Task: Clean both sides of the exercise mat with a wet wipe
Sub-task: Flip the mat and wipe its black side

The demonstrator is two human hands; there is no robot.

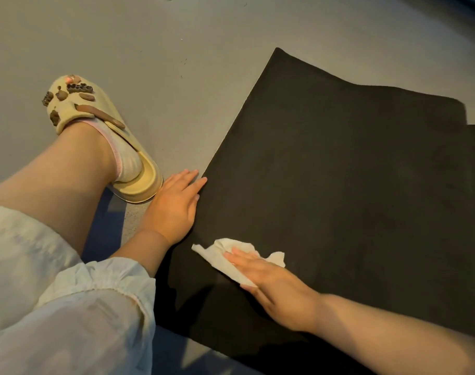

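Note:
A black exercise mat (339,163) lies flat on the grey floor, filling the right half of the view. A crumpled white wet wipe (217,257) lies on the mat near its left edge. My right hand (269,282) presses flat on the wipe with straight fingers, covering part of it. My left hand (174,204) rests flat with straight fingers at the mat's left edge, its fingertips touching that edge.
My left foot in a cream slipper (103,136) with brown charms stands on the grey floor (149,50) just left of the mat. My knee in pale clothing (55,307) fills the lower left. At the right, the mat has a fold or overlap (469,136).

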